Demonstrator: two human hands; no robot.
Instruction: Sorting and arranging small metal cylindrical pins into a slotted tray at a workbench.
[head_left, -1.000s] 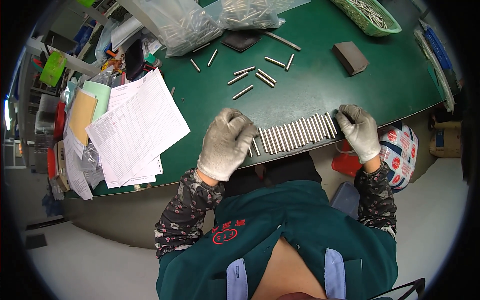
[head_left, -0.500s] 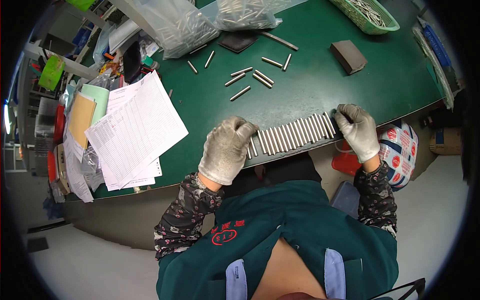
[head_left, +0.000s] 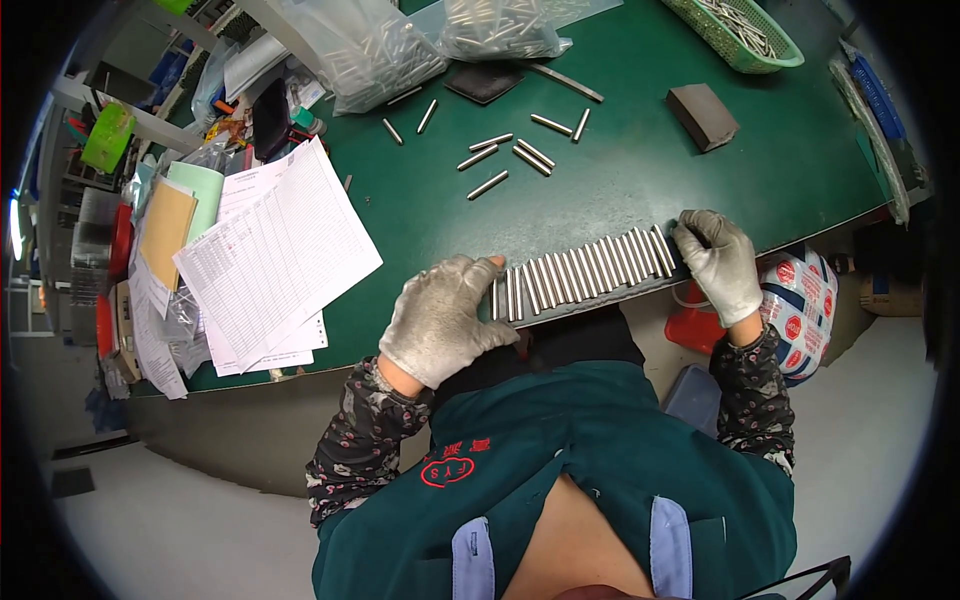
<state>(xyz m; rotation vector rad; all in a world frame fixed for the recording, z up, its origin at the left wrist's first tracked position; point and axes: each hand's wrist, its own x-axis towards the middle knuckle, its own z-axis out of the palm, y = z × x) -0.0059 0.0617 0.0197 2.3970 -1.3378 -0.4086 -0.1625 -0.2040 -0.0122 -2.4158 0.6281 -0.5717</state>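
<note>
A row of slim metal pins [head_left: 580, 270] lies side by side along the near edge of the green table. At its left end is my gloved left hand [head_left: 440, 318], index finger and thumb spread apart at the far and near ends of the leftmost pin [head_left: 494, 299]. That hand is open. My gloved right hand [head_left: 722, 264] rests beside the row's right end, its fingers curled into a closed pinch. What lies between those fingertips, if anything, is hidden. Several loose pins [head_left: 488, 185] are scattered farther back on the table.
Printed sheets [head_left: 280, 250] cover the table's left side. Behind the loose pins stand clear bags of pins [head_left: 380, 60], a dark pad [head_left: 483, 83] and a flat metal bar [head_left: 567, 82]. A grey-brown block [head_left: 703, 116] and a green basket of pins [head_left: 735, 35] are at the right.
My left hand has shifted left and toward me, its thumb and index finger opening from over the leftmost pins, which now show more. The right hand stays by the row's end.
</note>
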